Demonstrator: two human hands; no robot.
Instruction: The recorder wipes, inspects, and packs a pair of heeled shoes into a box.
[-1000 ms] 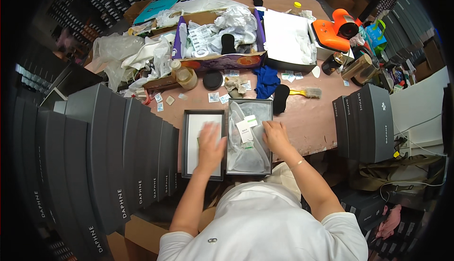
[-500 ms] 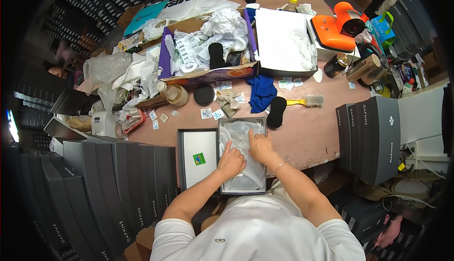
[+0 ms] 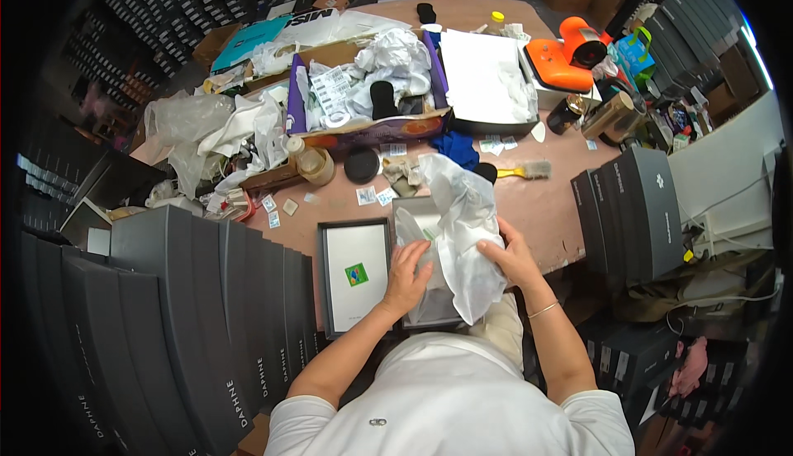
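My right hand point(image 3: 514, 256) is closed on the right side of a bundle wrapped in crumpled white tissue paper point(image 3: 464, 229), held up and tilted over an open grey shoebox point(image 3: 434, 322). What lies inside the wrapping is hidden. At the left of the bundle, my left hand point(image 3: 405, 277) has its fingers loosely bent and the thumb apart, touching translucent paper point(image 3: 406, 226) in the box. Left of the box rests its lid point(image 3: 355, 303), inside up, with a small green sticker point(image 3: 356, 274) on the white lining.
Stacked grey shoeboxes stand at left point(image 3: 206, 291) and right point(image 3: 648, 208). Beyond the work lie a purple carton point(image 3: 372, 132) of crumpled paper, a yellow-handled brush point(image 3: 524, 170), a blue cloth point(image 3: 454, 149), a jar point(image 3: 312, 163) and an orange device point(image 3: 562, 64).
My right hand has lifted the white tissue bundle from the box and moved right with it. My left hand stays at the box's left side. The view has shifted slightly.
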